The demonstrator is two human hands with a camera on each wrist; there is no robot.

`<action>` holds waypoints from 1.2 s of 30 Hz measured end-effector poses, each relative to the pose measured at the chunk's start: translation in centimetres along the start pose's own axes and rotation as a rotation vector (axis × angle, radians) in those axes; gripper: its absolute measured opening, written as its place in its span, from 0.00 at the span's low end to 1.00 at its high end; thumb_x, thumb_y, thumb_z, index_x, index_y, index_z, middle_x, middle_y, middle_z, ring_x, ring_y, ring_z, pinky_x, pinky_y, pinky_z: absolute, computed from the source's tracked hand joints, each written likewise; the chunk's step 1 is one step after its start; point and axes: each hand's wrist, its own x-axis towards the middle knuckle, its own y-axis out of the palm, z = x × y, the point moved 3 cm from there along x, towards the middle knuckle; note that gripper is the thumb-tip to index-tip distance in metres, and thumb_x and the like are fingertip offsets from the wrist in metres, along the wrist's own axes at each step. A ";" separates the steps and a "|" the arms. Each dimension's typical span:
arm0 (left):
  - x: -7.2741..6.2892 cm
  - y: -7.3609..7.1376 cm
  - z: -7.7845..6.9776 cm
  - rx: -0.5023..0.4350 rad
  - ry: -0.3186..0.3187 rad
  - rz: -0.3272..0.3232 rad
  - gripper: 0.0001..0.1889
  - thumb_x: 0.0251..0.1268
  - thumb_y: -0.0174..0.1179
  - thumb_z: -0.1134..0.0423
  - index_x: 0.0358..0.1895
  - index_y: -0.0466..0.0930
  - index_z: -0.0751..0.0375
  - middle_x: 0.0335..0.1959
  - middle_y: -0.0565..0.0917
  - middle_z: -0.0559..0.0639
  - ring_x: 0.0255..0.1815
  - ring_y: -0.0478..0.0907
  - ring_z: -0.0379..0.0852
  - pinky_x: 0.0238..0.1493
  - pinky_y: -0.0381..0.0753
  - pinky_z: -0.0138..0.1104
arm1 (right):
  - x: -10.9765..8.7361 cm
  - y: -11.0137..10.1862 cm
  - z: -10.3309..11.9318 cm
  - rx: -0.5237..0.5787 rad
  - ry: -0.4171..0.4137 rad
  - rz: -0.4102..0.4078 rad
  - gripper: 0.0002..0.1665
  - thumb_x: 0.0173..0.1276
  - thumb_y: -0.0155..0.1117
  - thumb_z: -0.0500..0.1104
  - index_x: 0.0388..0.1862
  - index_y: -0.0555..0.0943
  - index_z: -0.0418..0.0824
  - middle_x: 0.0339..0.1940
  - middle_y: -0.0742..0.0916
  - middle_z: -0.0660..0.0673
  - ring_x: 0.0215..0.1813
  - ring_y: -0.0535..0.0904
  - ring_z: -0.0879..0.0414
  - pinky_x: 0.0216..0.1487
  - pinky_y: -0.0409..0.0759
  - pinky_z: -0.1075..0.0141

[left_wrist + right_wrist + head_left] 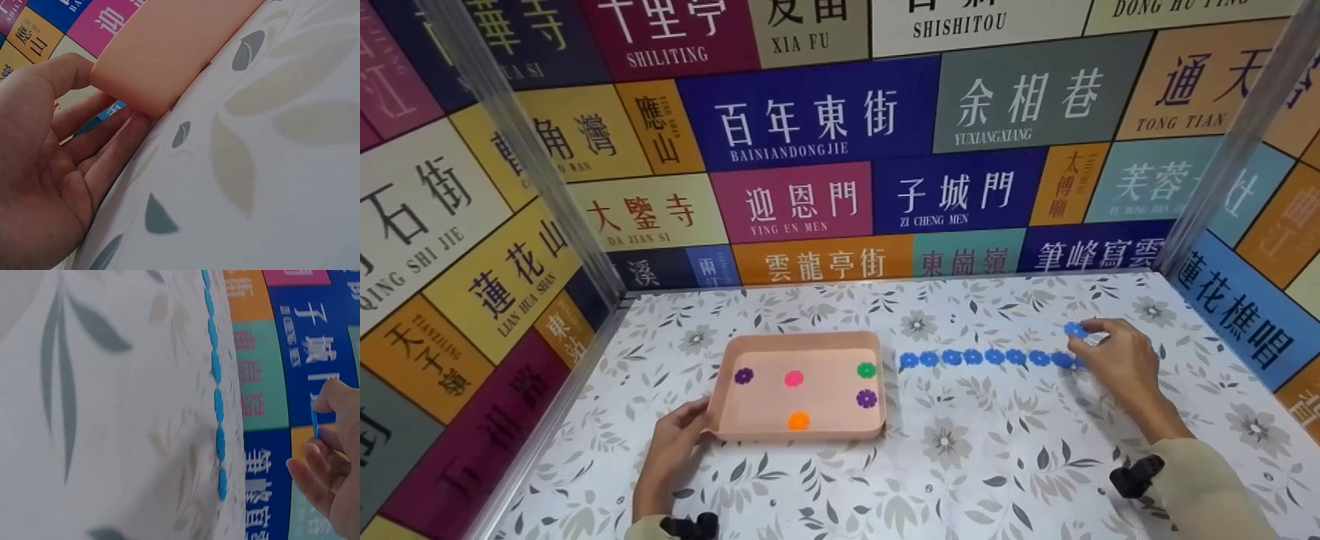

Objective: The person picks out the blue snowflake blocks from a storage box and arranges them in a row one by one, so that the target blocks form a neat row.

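Between thumb and forefinger my right hand [1125,364] pinches a blue flower-shaped piece [1075,329], raised above the table. In the right wrist view this thin piece [314,418] appears edge-on. A row of blue flower pieces [973,357] runs across the table from beside the tray to below my right hand, which hides its right end. My left hand [673,442] holds the front left corner of a shallow pink tray [802,343]. In the left wrist view, the thumb is at the tray's rim and the other fingers touch its lower corner. Several flower pieces in purple, pink, green and orange lie inside the tray.
A floral cloth [945,480] covers the table. Behind it and along both sides stand panels with coloured sign blocks [810,112], and clear upright posts [1222,142] rise at the back corners.
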 end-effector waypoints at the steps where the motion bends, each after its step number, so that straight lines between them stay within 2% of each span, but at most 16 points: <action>1: 0.0 0.0 0.0 0.000 0.003 0.000 0.24 0.73 0.54 0.61 0.69 0.71 0.64 0.68 0.76 0.64 0.65 0.77 0.56 0.58 0.85 0.39 | 0.0 -0.1 -0.6 -0.002 0.021 0.007 0.26 0.66 0.65 0.52 0.56 0.83 0.37 0.58 0.83 0.31 0.37 0.81 0.43 0.32 0.71 0.61; 4: 0.0 -0.1 0.0 0.005 -0.005 0.000 0.24 0.74 0.54 0.62 0.70 0.71 0.65 0.69 0.75 0.65 0.65 0.77 0.57 0.58 0.85 0.39 | 0.0 -0.4 -2.3 -0.008 0.090 0.050 0.29 0.67 0.64 0.55 0.58 0.82 0.36 0.61 0.81 0.29 0.36 0.78 0.43 0.29 0.68 0.62; 8: 0.0 -0.2 0.1 0.032 -0.023 0.000 0.24 0.74 0.52 0.62 0.70 0.70 0.64 0.71 0.73 0.65 0.67 0.76 0.58 0.59 0.84 0.40 | 0.0 -0.4 -4.0 -0.012 0.154 0.100 0.32 0.68 0.63 0.57 0.59 0.81 0.34 0.60 0.82 0.28 0.42 0.80 0.38 0.28 0.70 0.62; 13: 0.1 -0.3 0.3 0.036 -0.028 0.007 0.24 0.74 0.51 0.62 0.71 0.69 0.63 0.72 0.71 0.65 0.68 0.74 0.59 0.62 0.83 0.42 | -0.1 0.0 -5.8 -0.022 0.229 0.141 0.33 0.67 0.64 0.56 0.60 0.79 0.32 0.61 0.81 0.27 0.53 0.78 0.31 0.37 0.75 0.53; 17: 0.1 -0.3 0.3 0.032 -0.036 0.009 0.24 0.75 0.51 0.61 0.71 0.69 0.62 0.72 0.72 0.64 0.68 0.74 0.59 0.62 0.83 0.42 | 0.1 0.7 -6.6 -0.020 0.282 0.155 0.33 0.67 0.64 0.53 0.60 0.79 0.29 0.60 0.81 0.26 0.60 0.75 0.30 0.50 0.75 0.43; 20: 0.0 -0.3 0.3 0.024 -0.040 0.009 0.24 0.74 0.52 0.61 0.71 0.70 0.62 0.72 0.72 0.64 0.68 0.74 0.59 0.62 0.83 0.42 | 0.1 1.0 -7.2 -0.022 0.278 0.160 0.32 0.67 0.64 0.52 0.58 0.79 0.28 0.59 0.81 0.25 0.59 0.75 0.29 0.54 0.74 0.41; 23: 0.0 -0.2 0.3 0.011 -0.039 0.006 0.24 0.74 0.53 0.61 0.71 0.70 0.62 0.71 0.73 0.63 0.68 0.75 0.58 0.62 0.83 0.42 | 0.1 1.1 -7.5 -0.033 0.240 0.154 0.30 0.67 0.64 0.50 0.57 0.80 0.27 0.57 0.82 0.24 0.59 0.76 0.28 0.54 0.74 0.39; 28: 0.1 -0.2 0.1 0.019 -0.043 0.002 0.24 0.74 0.53 0.59 0.71 0.71 0.61 0.70 0.74 0.62 0.67 0.76 0.56 0.60 0.84 0.40 | 0.2 1.2 -7.6 -0.029 0.211 0.165 0.29 0.67 0.64 0.47 0.59 0.79 0.27 0.60 0.80 0.24 0.63 0.73 0.27 0.59 0.72 0.37; 36: -0.1 0.1 0.0 -0.045 0.036 -0.015 0.22 0.73 0.55 0.65 0.67 0.74 0.67 0.65 0.78 0.66 0.60 0.81 0.54 0.53 0.87 0.36 | -0.1 1.0 -8.0 0.031 0.144 0.194 0.30 0.72 0.61 0.49 0.61 0.77 0.25 0.59 0.81 0.22 0.59 0.76 0.27 0.56 0.77 0.38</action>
